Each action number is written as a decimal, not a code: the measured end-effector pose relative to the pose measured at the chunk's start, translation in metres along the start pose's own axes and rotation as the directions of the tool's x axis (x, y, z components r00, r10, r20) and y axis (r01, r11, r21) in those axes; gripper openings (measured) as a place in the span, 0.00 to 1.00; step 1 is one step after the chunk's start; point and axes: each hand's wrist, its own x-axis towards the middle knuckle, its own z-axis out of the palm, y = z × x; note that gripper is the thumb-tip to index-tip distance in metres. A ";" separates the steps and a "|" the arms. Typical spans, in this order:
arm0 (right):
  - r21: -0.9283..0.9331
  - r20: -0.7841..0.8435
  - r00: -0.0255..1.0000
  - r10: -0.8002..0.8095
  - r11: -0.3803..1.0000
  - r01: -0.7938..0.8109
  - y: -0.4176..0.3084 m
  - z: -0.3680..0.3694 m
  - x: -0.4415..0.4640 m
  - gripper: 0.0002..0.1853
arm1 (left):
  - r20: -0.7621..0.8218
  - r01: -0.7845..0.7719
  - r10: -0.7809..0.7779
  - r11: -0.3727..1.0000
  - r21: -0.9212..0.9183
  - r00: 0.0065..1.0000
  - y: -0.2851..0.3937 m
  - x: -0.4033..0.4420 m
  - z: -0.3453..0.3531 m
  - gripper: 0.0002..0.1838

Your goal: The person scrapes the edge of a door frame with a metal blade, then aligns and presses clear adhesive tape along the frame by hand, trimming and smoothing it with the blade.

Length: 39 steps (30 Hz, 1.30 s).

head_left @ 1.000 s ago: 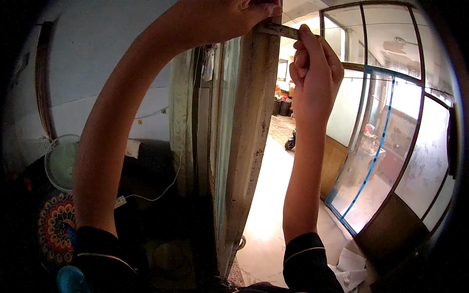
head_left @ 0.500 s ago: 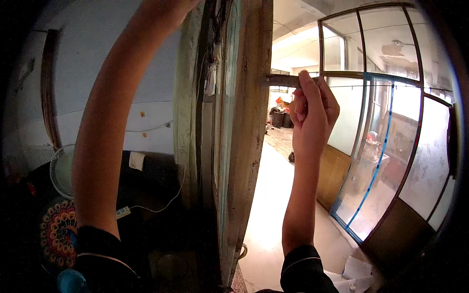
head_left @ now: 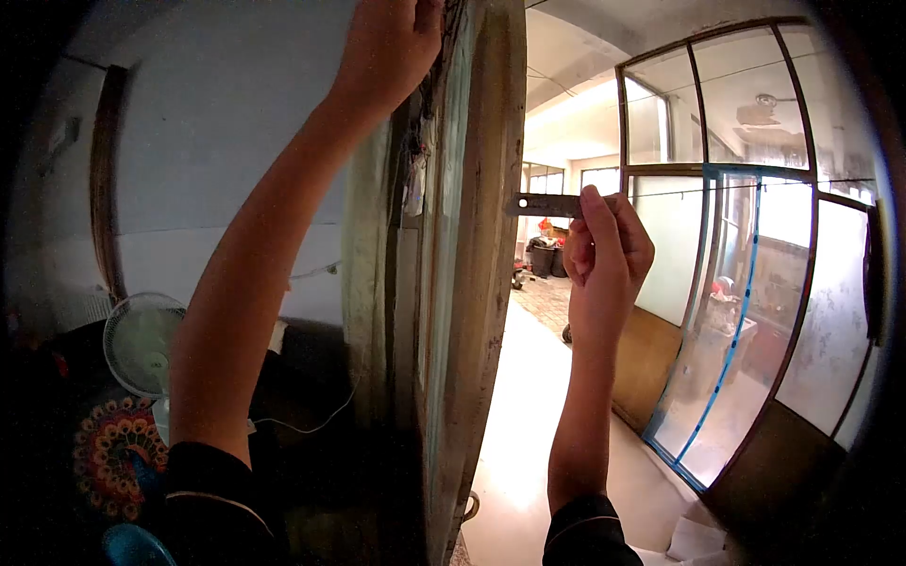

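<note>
In my right hand is a flat dark metal strip, pinched between thumb and curled fingers. It points level to the left, and a round hole shows near its far end. That end lies close to the edge of an upright worn wooden door; whether they touch I cannot tell. My left hand is raised at the top of the view, against the other side of the door, its fingers curled and partly cut off. What they hold, if anything, is hidden.
Left of the door, a dim room holds a white fan and a peacock-patterned round thing. To the right, a bright hallway has a glass partition with a blue-edged panel. A ring handle sits low on the door.
My left hand has come down into view near the door. The surroundings sit lower in the picture, and the strip shows its broad face and hole more plainly.
</note>
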 end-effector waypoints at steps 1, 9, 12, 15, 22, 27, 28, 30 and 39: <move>0.010 -0.011 1.000 -0.018 1.000 0.018 0.002 -0.001 0.001 0.15 | -0.079 -0.054 0.048 0.996 -0.076 0.996 -0.002 0.002 0.003 0.06; -0.052 -0.037 0.999 -0.010 0.999 0.008 0.001 -0.016 -0.003 0.15 | 0.164 -0.341 0.338 0.940 -0.015 0.927 -0.007 0.037 0.012 0.06; -0.063 -0.044 0.999 0.004 0.998 -0.007 0.004 -0.022 -0.003 0.15 | 0.216 -0.476 0.466 0.879 -0.008 0.858 -0.006 0.045 0.011 0.06; -0.051 -0.039 0.999 0.002 0.999 -0.004 0.004 -0.025 -0.002 0.15 | 0.269 -0.502 0.485 0.865 -0.005 0.832 -0.016 0.049 0.019 0.08; -0.044 -0.067 0.998 0.009 0.999 -0.012 0.001 -0.026 -0.003 0.14 | 0.227 -0.066 0.083 0.995 -0.081 0.970 -0.030 0.048 0.018 0.12; -0.069 -0.064 0.998 0.004 0.998 -0.009 -0.001 -0.026 -0.004 0.15 | 0.273 -0.204 0.245 0.964 -0.168 0.930 -0.019 0.033 0.005 0.15; -0.057 -0.053 0.999 0.005 0.998 -0.008 -0.001 -0.027 -0.004 0.15 | 0.239 -0.411 0.403 0.911 -0.015 0.884 -0.018 0.032 0.004 0.16; -0.058 -0.053 0.999 0.013 0.998 -0.016 -0.004 -0.026 -0.005 0.15 | 0.282 -0.406 0.383 0.913 0.030 0.880 -0.013 0.035 0.004 0.14; -0.104 -0.082 0.996 0.016 0.994 -0.025 -0.009 -0.029 -0.013 0.14 | 0.363 -0.524 0.454 0.844 0.117 0.813 0.002 0.042 0.007 0.05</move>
